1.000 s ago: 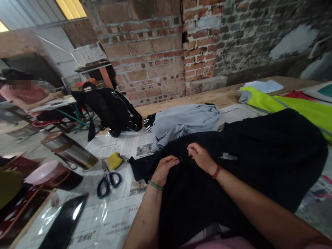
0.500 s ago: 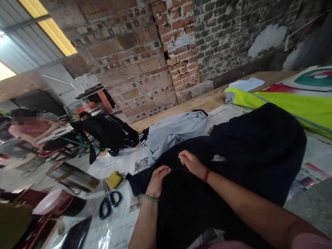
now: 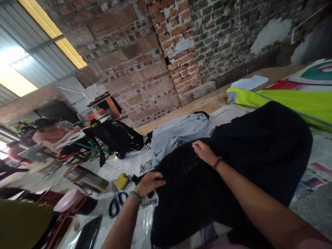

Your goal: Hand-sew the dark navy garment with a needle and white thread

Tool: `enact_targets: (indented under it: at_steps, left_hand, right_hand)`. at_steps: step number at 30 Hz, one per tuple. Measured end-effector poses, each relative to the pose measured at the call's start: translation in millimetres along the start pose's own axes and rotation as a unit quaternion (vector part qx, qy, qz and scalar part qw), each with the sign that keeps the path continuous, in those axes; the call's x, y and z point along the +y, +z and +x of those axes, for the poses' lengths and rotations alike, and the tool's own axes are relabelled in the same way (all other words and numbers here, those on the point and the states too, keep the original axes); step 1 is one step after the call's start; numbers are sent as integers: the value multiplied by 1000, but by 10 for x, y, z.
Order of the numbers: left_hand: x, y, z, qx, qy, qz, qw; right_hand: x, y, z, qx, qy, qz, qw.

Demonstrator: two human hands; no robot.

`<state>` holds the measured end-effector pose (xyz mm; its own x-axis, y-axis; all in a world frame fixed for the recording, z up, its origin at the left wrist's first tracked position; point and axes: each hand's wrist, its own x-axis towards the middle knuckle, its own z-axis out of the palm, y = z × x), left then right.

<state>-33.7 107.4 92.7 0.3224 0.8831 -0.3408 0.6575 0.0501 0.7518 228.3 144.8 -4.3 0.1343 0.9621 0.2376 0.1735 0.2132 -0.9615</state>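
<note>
A dark navy garment (image 3: 192,197) lies spread over the table in front of me. At its left edge is my left hand (image 3: 146,185), resting on the cloth with thumb and forefinger apart. My right hand (image 3: 206,152) is raised slightly above the upper part of the garment, thumb and forefinger pinched together. A thin, pale needle (image 3: 192,142) pokes up from that pinch. Faint thread-like lines show on the dark cloth between the hands. Left of my left hand lie dark-handled scissors (image 3: 114,206), partly hidden by my forearm, and a yellow sponge-like block (image 3: 121,181).
Beyond the garment lie a grey cloth (image 3: 178,129) and a black bag (image 3: 116,138). A yellow-green vest (image 3: 280,100) and an iron (image 3: 317,74) are at right. On the left are a metal flask (image 3: 86,178), a pink-lidded container (image 3: 68,200) and a phone (image 3: 88,233). People sit farther back.
My left hand has released its pinch and moved left to the garment's edge. My right hand has drawn up and right with the needle, away from the left hand. The view has shifted slightly.
</note>
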Motion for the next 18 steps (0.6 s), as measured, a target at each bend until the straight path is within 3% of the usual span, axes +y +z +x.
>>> enact_targets:
  at_steps: [5, 8, 12, 15, 18]
  left_hand:
    - [-167, -137, -94, 11, -46, 47, 998]
    - [-366, -11, -34, 56, -51, 106, 991]
    - [-567, 209, 94, 145, -44, 251, 956]
    - [-505, 283, 104, 170, -42, 308, 935]
    - [-294, 285, 66, 183, -29, 367, 912]
  right_hand:
    - [34, -18, -13, -29, -26, -42, 998]
    - [44, 38, -46, -47, -46, -71, 995]
    - [64, 67, -62, -46, -71, -108, 991]
    - [82, 60, -59, -42, -83, -129, 987]
    - [98, 56, -69, -37, -91, -141, 985]
